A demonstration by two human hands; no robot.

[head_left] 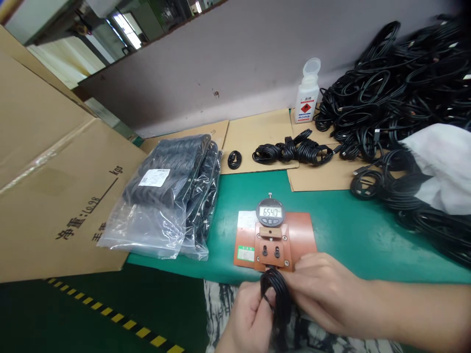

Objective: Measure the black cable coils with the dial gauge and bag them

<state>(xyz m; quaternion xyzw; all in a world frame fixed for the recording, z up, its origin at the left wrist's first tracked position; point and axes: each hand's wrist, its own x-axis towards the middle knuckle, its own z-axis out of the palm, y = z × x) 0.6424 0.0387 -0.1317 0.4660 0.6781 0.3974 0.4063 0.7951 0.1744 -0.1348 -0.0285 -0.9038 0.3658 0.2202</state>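
A bundle of coiled black cable (pixel 279 294) is in my hands at the green table's front edge. My left hand (pixel 252 314) is closed around the coil's left side, thumb pressed onto it. From the right, my right hand (pixel 327 287) reaches in with its fingers closed against the same coil; the fingertips are partly hidden behind it. The top of the coil meets the front of an orange-brown fixture (pixel 303 233), and I cannot make out the cable's end there. A round digital gauge (pixel 270 212) mounted on the fixture reads 6540, its decimal point unclear.
Clear bags of black cables (pixel 165 196) lie left, beside an open cardboard box (pixel 59 196). Behind the fixture are a small coil (pixel 234 159) and more coils (pixel 294 149) on cardboard. A white bottle (pixel 307 95) stands near a large cable heap (pixel 405 88) and white cloth (pixel 443 166).
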